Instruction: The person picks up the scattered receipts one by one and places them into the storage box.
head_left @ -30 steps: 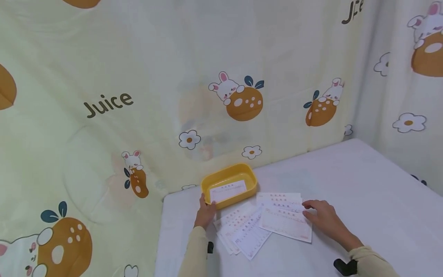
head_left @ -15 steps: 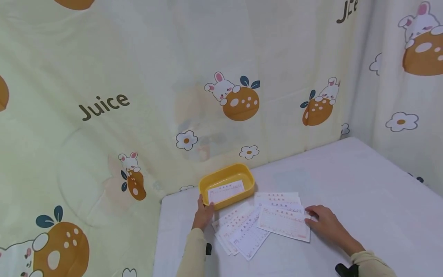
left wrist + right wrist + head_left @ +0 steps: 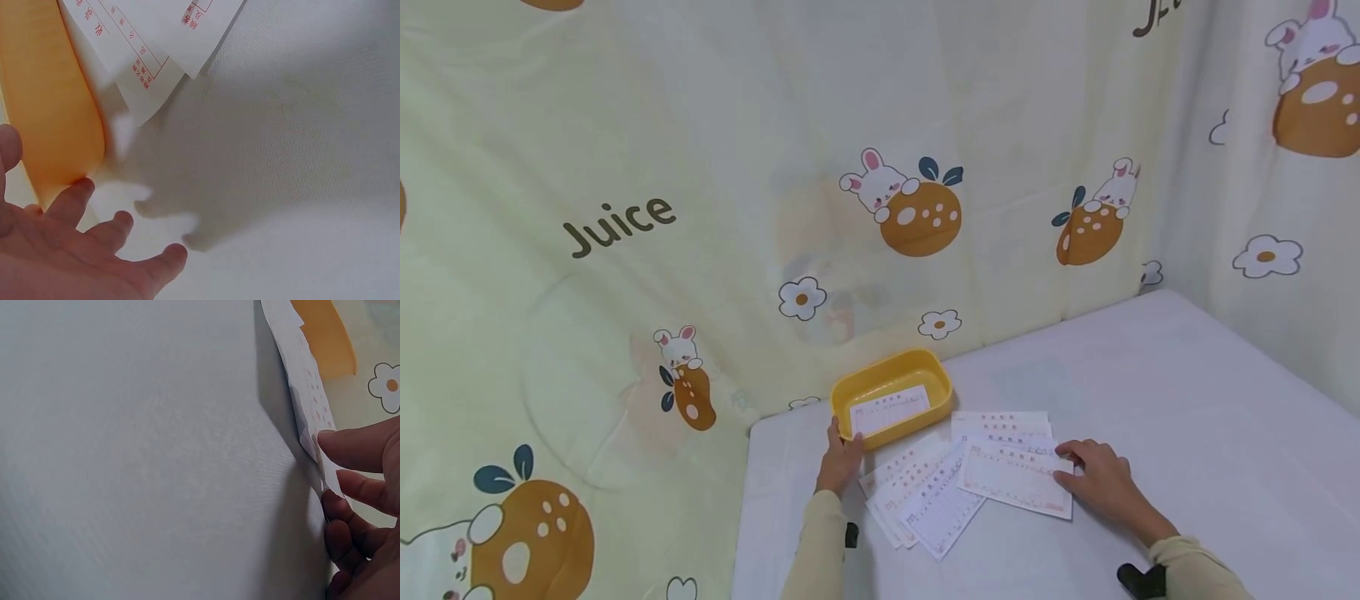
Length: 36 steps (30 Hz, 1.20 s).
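My left hand (image 3: 838,462) holds the near-left corner of a yellow plastic tray (image 3: 912,428). In the left wrist view a fingertip touches the tray's wall (image 3: 56,106), and the other fingers spread beside it. One printed receipt slip (image 3: 889,409) lies in the tray. Several more receipt slips (image 3: 942,515) are fanned out on the table in front of it. On their right, my right hand (image 3: 1101,479) pinches the right edge of the top receipt slip (image 3: 1015,479). The right wrist view shows the thumb on that slip's edge (image 3: 317,406), with fingers curled beneath.
A white-covered table (image 3: 1180,400) extends right of the slips. Behind it hangs a pale curtain (image 3: 737,125) printed with rabbits, oranges and flowers, close to the tray's far side. Dark wrist straps (image 3: 1141,581) show at both sleeves.
My right hand has come in to the top slip's right edge and now pinches it. The left hand stays at the tray's corner. The head view has shifted slightly.
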Available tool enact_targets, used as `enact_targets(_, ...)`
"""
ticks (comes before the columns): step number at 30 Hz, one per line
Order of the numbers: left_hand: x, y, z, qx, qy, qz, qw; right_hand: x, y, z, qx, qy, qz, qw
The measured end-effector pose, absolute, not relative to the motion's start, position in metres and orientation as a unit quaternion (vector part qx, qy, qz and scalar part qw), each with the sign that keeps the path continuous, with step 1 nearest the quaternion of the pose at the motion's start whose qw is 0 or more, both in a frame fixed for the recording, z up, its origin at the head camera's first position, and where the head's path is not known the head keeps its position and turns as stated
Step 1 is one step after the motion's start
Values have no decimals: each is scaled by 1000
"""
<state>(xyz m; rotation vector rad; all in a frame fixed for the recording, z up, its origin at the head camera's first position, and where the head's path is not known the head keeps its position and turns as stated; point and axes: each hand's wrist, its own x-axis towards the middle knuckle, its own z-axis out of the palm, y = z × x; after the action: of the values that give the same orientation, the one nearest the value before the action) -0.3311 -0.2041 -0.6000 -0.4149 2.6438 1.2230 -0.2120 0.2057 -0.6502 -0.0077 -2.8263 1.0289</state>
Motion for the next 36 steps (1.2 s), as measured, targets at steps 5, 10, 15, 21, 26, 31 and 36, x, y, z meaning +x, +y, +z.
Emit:
enact_targets(5,-332,-206,-598,-151,891,417,102,-213,202,-650,-9,-935,348,68)
enact_targets(10,-331,-206,-595,-148,892,416,100,-214,201,-652,-18,-927,368,73)
enact_targets(15,-328,-209,-597,-140,895,412,97,-210,200,-656,-27,-922,381,69)
enact_targets(21,-329,-208,-597,-146,895,411,97,-208,200,-653,-42,-915,395,68)
enact_targets(26,-329,-207,-598,-153,893,413,98,-206,204,-654,-50,-908,410,65)
enact_targets(31,-328,-205,-597,-147,892,415,102,-202,208,-660,-56,-905,416,72)
enact_targets(36,-326,-203,-593,-145,892,417,103,-200,210,-664,-63,-902,418,85)
